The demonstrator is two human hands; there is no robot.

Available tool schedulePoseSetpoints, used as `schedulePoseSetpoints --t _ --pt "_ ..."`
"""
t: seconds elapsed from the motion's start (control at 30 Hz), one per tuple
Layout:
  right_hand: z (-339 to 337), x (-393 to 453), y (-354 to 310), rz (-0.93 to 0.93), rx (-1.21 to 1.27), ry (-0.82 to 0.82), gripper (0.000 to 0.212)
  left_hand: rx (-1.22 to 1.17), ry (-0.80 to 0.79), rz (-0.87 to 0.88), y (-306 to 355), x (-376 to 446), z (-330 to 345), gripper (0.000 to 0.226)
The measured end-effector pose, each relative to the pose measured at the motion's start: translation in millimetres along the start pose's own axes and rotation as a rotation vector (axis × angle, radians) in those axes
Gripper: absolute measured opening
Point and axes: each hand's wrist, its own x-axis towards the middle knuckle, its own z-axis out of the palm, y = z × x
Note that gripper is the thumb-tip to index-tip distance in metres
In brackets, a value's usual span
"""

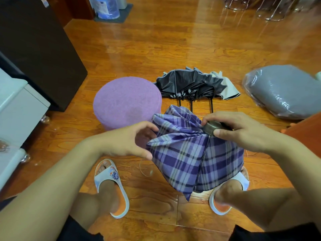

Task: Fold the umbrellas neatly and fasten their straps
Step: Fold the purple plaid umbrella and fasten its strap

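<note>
item 1: purple plaid umbrella. it sits between your two hands, above your knees and feet, canopy collapsed but loose, fabric bunched in uneven pleats, one pointed flap hanging down toward the floor. no fastened strap shows on it.

item 2: metal cap at the top of the plaid umbrella, round and dull grey. your right hand pinches it, thumb at the near edge and fingers curled over the far edge.

item 3: your left hand. fingers and thumb curve in a wide c at the left edge of the canopy, fingertips touching the plaid fabric; whether they actually grasp a fold i cannot tell.

item 4: black umbrellas, lying on the wooden floor just beyond the plaid one, canopies slack and spread, thin dark shafts pointing toward you. a pale grey canopy lies against their right side. how many there are is hard to count.

item 5: round purple stool, left of the umbrellas, near your left hand.

item 6: grey cushion in clear plastic wrap, on the floor at right, apart from the umbrellas.

item 7: your white slides, one on each foot, flat on the floor under the plaid umbrella.

item 8: dark cabinet at far left.
</note>
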Motion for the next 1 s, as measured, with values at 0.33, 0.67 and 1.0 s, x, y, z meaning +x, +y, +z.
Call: schedulePoseSetpoints --t 0.33,0.67,1.0 --pt "-1 -2 -1 -0.01 -0.115 -0.039 0.026 0.022 0.437 0.035 -4 18 -3 0.017" --pt "19 -7 -23 -0.176 -0.035 -0.148 0.028 0.093 0.545 0.004 -8 41 14 0.012" --pt "25 2 -23 -0.023 -0.102 -0.107 0.019 0.17 0.782 -0.101 -1 49 28 0.026"
